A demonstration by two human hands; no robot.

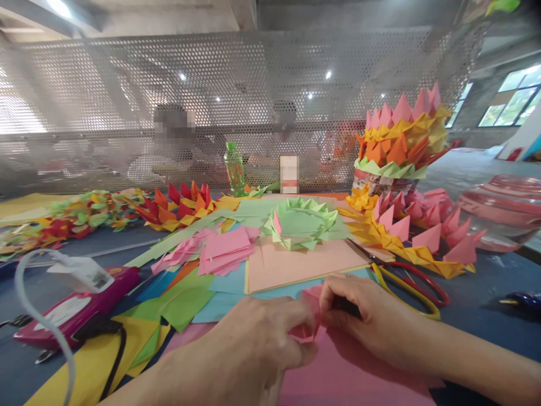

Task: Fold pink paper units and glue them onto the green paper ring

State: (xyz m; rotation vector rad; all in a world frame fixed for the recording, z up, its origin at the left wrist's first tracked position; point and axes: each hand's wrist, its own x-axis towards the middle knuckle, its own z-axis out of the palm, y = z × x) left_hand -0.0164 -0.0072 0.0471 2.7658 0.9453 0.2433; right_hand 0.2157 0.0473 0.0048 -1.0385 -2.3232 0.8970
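Note:
My left hand (249,349) and my right hand (363,316) meet at the near edge of the table, both pinching a small folded pink paper piece (307,327). The piece sits just above a larger pink sheet (350,372). Fingers of both hands are closed on the fold. Beyond them lies a peach sheet (296,262) with a green folded-paper ring (302,223) on it. A pile of pink paper squares (220,251) rests to the left of the ring.
Red-and-yellow scissors (406,279) lie right of my right hand. A tall multicoloured paper flower (401,138) and pink and yellow folded units (414,231) stand at right. A magenta device with a cable (76,301) lies at left. A perforated metal screen (211,96) backs the table; people sit behind it.

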